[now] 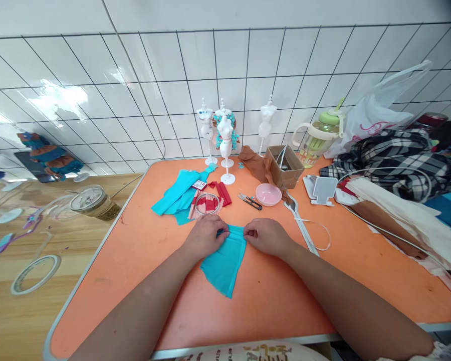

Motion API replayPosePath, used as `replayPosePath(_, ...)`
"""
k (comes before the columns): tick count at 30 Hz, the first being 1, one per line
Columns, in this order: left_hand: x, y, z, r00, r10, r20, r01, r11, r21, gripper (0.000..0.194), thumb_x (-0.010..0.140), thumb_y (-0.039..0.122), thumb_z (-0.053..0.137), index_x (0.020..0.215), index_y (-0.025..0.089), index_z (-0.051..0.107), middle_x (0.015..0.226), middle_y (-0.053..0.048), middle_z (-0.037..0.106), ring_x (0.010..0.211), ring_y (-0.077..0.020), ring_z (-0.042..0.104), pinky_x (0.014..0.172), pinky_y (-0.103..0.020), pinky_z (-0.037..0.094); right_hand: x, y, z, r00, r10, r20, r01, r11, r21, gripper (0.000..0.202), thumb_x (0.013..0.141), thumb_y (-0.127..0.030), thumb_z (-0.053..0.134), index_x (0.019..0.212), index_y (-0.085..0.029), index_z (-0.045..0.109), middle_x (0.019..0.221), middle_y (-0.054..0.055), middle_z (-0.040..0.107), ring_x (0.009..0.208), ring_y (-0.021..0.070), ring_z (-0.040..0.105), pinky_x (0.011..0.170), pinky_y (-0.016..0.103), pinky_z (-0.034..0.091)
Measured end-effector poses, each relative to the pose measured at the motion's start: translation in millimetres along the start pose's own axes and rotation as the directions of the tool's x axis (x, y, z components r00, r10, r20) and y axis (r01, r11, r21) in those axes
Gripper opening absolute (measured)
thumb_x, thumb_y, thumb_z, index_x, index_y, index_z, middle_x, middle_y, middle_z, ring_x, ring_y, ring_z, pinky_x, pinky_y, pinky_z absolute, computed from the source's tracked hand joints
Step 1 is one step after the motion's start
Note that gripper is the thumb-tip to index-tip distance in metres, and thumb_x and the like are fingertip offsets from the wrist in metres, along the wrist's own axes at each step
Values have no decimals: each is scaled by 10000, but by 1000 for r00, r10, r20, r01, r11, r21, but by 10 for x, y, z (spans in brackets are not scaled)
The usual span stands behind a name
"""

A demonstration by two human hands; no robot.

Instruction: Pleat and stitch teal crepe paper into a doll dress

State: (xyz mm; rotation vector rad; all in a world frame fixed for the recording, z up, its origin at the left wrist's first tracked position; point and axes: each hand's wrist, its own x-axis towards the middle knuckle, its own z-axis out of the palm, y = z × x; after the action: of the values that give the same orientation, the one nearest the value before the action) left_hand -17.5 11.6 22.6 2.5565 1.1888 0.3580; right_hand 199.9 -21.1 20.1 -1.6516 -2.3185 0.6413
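A turquoise piece of cloth [227, 260] lies on the orange table, wide at the near end and narrower at the top. My left hand [207, 234] pinches its upper left edge between thumb and fingers. At the upper right corner my right hand [266, 235] has its fingers closed on the same cloth. Just beyond my left hand are a metal hoop [207, 203], red and pink cloth pieces [222, 193] and more turquoise cloth [178, 195]. Thread snips [250, 201] and a pink bowl [268, 194] lie beyond my right hand.
Small white mannequins [226, 135] stand by the tiled wall. A cardboard box [285, 168], a drink bottle [317, 138] and a white phone stand [320, 190] are at the right, beside piled fabrics [391, 160]. A glass jar [93, 202] stands left of the orange table [135, 276].
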Motion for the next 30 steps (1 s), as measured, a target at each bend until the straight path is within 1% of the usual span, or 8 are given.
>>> replayPosePath(7, -3, -16, 39, 998, -45, -35, 45, 999, 8, 133, 818, 310, 579, 857, 222, 671, 912, -48, 603, 928, -221, 556, 824, -367, 410, 124, -22, -16, 988, 133, 79, -133, 991, -2, 112, 747, -211, 564, 730, -233, 672, 773, -15, 685, 672, 125, 569, 507, 237, 279)
replayPosePath(13, 0, -72, 69, 994, -84, -70, 84, 996, 0, 135, 796, 349, 615, 859, 239, 662, 963, -37, 582, 964, -231, 539, 855, -390, 400, 215, 73, -12, 983, 124, 134, -136, 987, 83, 62, 693, -265, 655, 737, -220, 656, 747, -19, 676, 671, 127, 574, 516, 218, 313)
replayPosePath(15, 0, -93, 79, 992, -93, -84, 94, 996, 3, 134, 801, 347, 606, 845, 233, 661, 964, -39, 580, 953, -227, 540, 846, -384, 408, 195, 144, -6, 990, 114, 79, -127, 974, 188, 111, 734, -309, 632, 784, -216, 667, 756, -17, 673, 677, 121, 577, 539, 212, 345)
replayPosePath(18, 4, -92, 75, 984, -122, -132, 126, 992, 20, 158, 831, 346, 565, 879, 225, 654, 952, -50, 584, 939, -230, 542, 826, -385, 423, 152, 246, 0, 977, 180, -118, -130, 931, 341, 194, 792, -350, 566, 833, -198, 679, 754, -4, 664, 673, 123, 567, 578, 221, 384)
replayPosePath(21, 3, -32, 33, 968, -119, -220, 131, 991, 40, 203, 861, 358, 526, 940, 213, 643, 962, -64, 598, 966, -240, 538, 836, -390, 430, 133, 286, -6, 955, 168, -244, -74, 933, 353, 222, 802, -358, 549, 839, -197, 697, 772, 6, 669, 659, 130, 546, 600, 237, 402)
replayPosePath(23, -6, 27, -6, 970, -53, -237, 66, 997, 47, 234, 900, 345, 467, 962, 208, 645, 964, -69, 615, 959, -225, 547, 850, -378, 434, 136, 294, -40, 955, 117, -274, -17, 939, 343, 232, 818, -341, 531, 881, -203, 706, 815, 14, 679, 651, 130, 538, 612, 242, 416)
replayPosePath(27, -44, 110, -26, 982, 187, -40, -185, 982, 39, 310, 930, 363, 417, 1111, 233, 632, 1050, -75, 639, 996, -211, 559, 905, -372, 430, 109, 421, -249, 911, 148, -385, -43, 963, 268, 263, 832, -291, 497, 995, -222, 691, 953, 30, 681, 715, 137, 562, 670, 252, 437)
replayPosePath(30, -61, 113, 35, 968, 244, 55, -247, 968, 40, 386, 883, 433, 500, 1215, 255, 583, 1177, -84, 602, 1095, -245, 527, 964, -409, 397, 44, 589, -414, 864, 220, -453, -140, 969, 202, 281, 822, -283, 495, 1018, -222, 687, 918, 32, 678, 699, 145, 560, 661, 262, 430)
